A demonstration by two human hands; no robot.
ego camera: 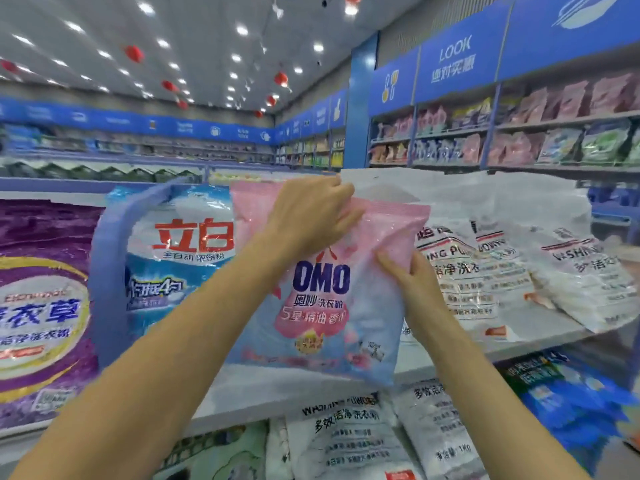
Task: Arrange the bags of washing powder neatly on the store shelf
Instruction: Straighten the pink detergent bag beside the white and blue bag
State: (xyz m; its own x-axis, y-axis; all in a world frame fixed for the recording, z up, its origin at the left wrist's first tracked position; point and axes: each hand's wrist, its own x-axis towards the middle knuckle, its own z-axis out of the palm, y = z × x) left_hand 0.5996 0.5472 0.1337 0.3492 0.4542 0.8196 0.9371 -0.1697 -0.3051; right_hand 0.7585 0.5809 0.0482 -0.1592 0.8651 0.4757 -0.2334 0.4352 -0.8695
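Pink OMO washing powder bag [322, 306] stands on the white store shelf [277, 393], between a blue bag [180, 258] and white bags [485, 271]. Left hand [311, 216] grips its top, right hand [412, 282] holds its right edge. Blue signs [460, 60] line the walls.

Grey ceiling [104, 15] up top, dotted with bright round spotlights [145, 8], red lanterns [134, 53] dangling; blue sign band [114, 121] running along the far wall, blue pillar [358, 109] centre right, stocked wall shelves [554, 123] upper right
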